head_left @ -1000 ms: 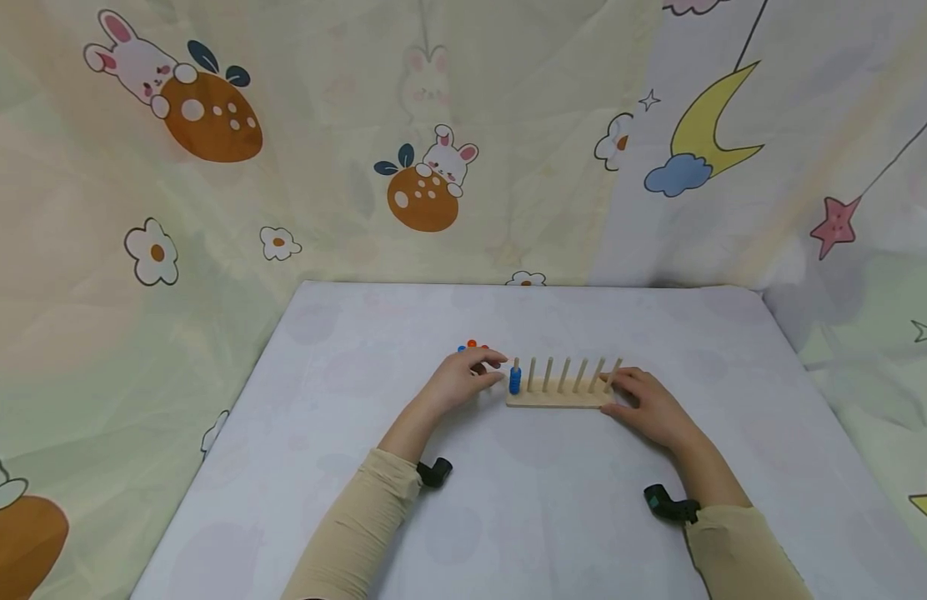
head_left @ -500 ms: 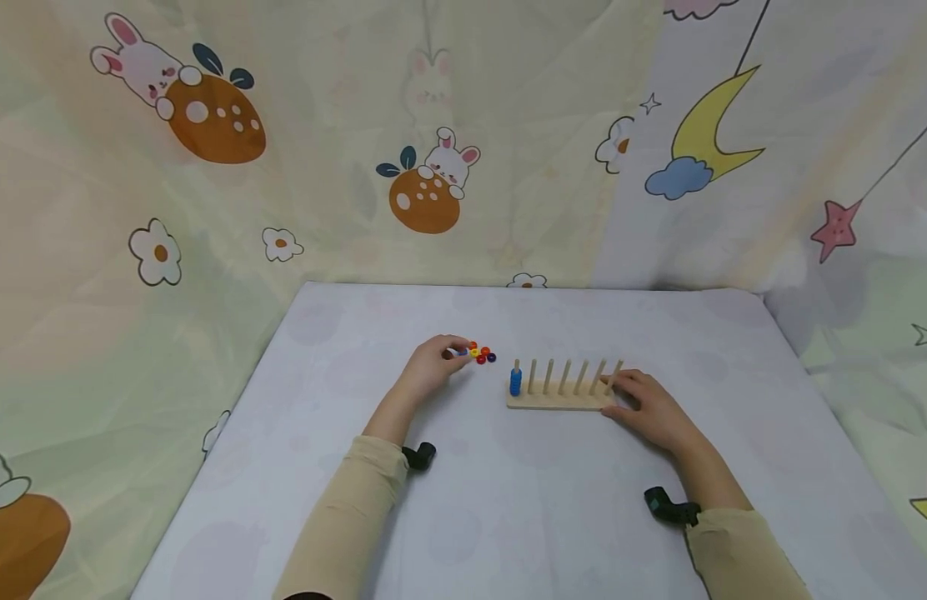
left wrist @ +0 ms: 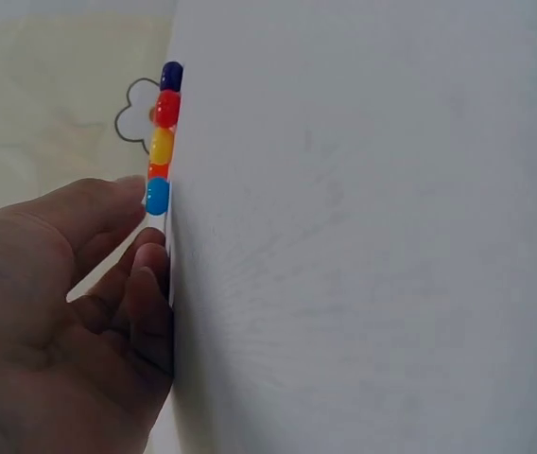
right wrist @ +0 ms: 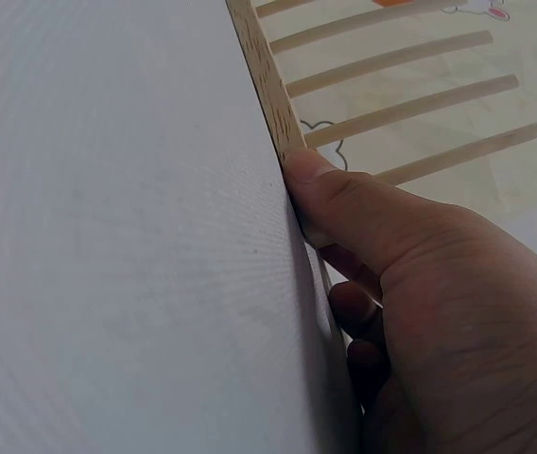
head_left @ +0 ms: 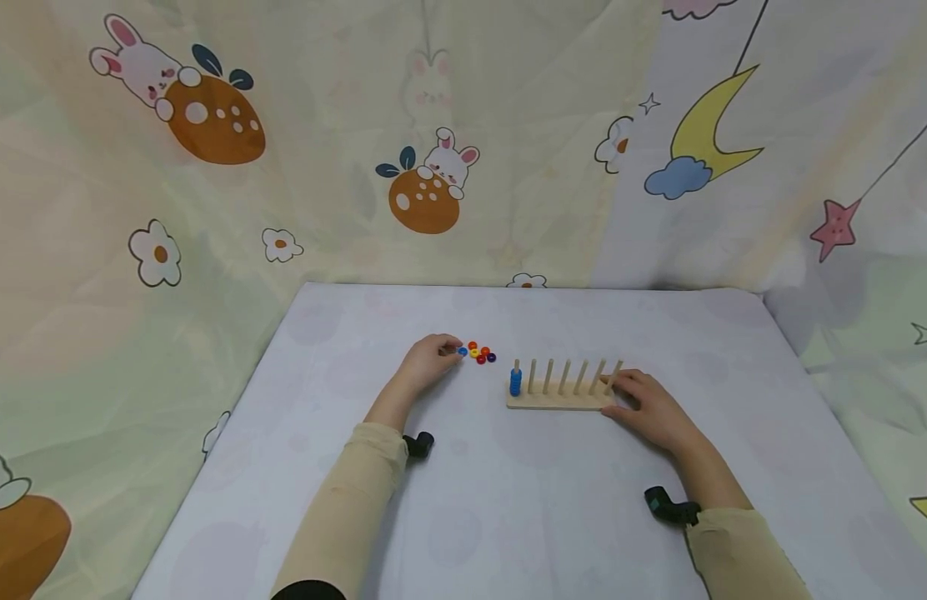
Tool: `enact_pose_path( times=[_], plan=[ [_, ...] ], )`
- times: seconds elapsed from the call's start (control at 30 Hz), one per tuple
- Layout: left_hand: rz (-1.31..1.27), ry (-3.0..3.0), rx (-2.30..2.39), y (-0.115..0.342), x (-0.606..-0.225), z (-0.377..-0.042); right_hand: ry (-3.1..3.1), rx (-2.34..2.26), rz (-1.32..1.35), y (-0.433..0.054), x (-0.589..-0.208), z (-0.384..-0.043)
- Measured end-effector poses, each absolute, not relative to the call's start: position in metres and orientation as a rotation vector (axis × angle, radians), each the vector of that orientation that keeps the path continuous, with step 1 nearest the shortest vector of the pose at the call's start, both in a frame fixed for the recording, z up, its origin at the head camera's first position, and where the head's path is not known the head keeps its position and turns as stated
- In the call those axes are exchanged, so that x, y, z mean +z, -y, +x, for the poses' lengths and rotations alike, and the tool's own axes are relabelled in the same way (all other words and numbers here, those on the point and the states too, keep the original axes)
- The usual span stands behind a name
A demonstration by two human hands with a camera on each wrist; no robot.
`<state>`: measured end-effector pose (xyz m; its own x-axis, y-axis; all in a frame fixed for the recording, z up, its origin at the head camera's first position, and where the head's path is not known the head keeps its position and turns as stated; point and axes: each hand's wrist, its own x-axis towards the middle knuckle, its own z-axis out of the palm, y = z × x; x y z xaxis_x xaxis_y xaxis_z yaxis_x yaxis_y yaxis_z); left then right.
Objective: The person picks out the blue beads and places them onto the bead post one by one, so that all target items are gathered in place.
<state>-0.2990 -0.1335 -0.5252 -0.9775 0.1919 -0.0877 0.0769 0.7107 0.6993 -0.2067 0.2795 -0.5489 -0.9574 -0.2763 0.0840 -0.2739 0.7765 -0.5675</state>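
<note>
My left hand [head_left: 429, 360] is beside a small group of beads, left of the peg board. Its thumb and forefinger stand a little apart, with one fingertip at a blue bead [left wrist: 158, 196]; whether it touches cannot be told. A red bead [left wrist: 166, 109], a yellow bead [left wrist: 162, 146] and a dark blue bead [left wrist: 171, 76] lie beyond. My right hand [head_left: 651, 405] grips the right end of the wooden peg board [head_left: 561, 400], its thumb [right wrist: 311, 170] on the front edge. Blue beads [head_left: 515, 382] are stacked on the leftmost peg; the other pegs are bare.
A white patterned cloth covers the table [head_left: 508, 500]. Behind it hangs a backdrop [head_left: 538, 208] printed with rabbits, flowers and a moon. A black wrist camera [head_left: 418, 445] sits at the left wrist, another camera [head_left: 668, 505] at the right.
My left hand has moved left from the blue stack on the peg board to the loose beads, bringing them into view. My right hand has stayed on the board's right end.
</note>
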Motion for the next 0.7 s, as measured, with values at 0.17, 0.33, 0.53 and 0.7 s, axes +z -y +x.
enact_pose_path(
  times=[0.17, 0.33, 0.53, 0.7],
  plan=[
    [0.235, -2.784, 1.052, 0.1315, -0.5278, -0.3044, -2.952, -0.960, -0.457, -0.2794, -0.5474, -0.2064],
    [0.235, -2.818, 0.963, 0.1286, -0.5266, -0.3069, -2.951, -0.960, -0.449, -0.2794, -0.5468, -0.2063],
    [0.242, -2.850, 0.901, 0.1258, -0.5243, -0.3061, -2.952, -0.958, -0.447, -0.2789, -0.5451, -0.2052],
    [0.244, -2.881, 0.866, 0.1255, -0.5257, -0.3051, -2.955, -0.954, -0.458, -0.2784, -0.5447, -0.2051]
  ],
)
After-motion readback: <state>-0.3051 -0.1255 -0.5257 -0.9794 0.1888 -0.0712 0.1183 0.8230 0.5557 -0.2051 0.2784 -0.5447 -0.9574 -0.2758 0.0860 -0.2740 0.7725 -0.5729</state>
